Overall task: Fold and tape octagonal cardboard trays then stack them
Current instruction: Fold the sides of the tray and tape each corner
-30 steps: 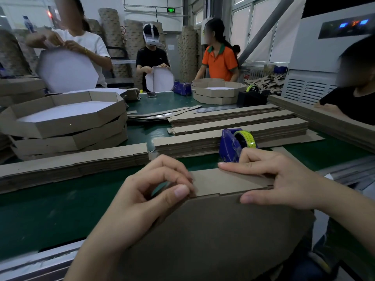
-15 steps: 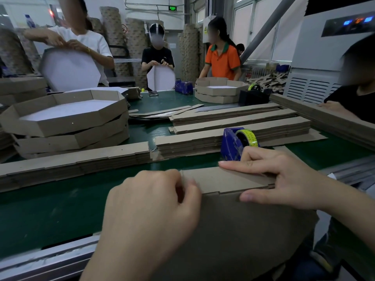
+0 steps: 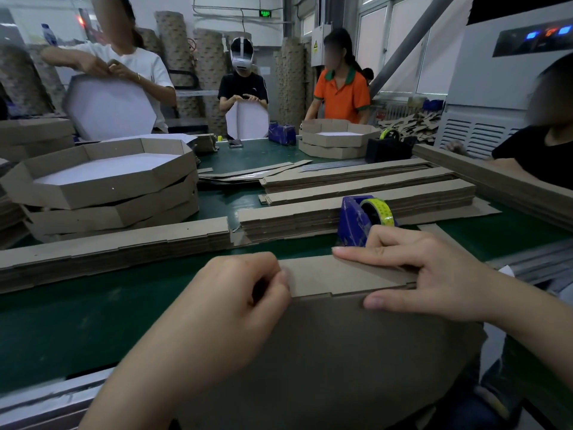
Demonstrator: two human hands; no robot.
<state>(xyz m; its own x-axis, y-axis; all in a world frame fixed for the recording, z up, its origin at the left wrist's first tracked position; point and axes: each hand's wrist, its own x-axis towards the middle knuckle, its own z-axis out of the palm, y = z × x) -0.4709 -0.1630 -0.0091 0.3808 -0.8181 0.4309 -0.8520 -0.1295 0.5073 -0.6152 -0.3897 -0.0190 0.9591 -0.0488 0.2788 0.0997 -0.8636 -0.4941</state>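
- Two hands are in view, both on one brown cardboard tray blank point(image 3: 341, 361). The blank stands tilted at the near edge of the green table point(image 3: 77, 321), and its lower part hangs below the table edge.
- One narrow side flap point(image 3: 347, 274) is folded over along the blank's top edge, with a stepped notch in the fold line.
- Left hand point(image 3: 235, 305): the knuckles face the camera and the fingers are curled. The thumb is pressed to the fingertips, pinching the flap's left end.
- Right hand point(image 3: 434, 283): the index finger lies straight along the flap's upper edge. The thumb presses the panel just below the fold and the other fingers curl behind, so the hand grips the flap's right end.
- One blue tape dispenser point(image 3: 353, 225) with a yellow-green tape roll point(image 3: 379, 211) stands just behind the right hand.
- Finished octagonal trays point(image 3: 102, 187) form a stack of three at the left. They have matte brown walls and white floors. A second stack of two point(image 3: 338, 141) sits at the far end.
- Four piles of flat cardboard strips point(image 3: 294, 218) lie across the middle of the table, their layered edges showing.
- Four other people are at the table. Two of them hold white-faced blanks upright.
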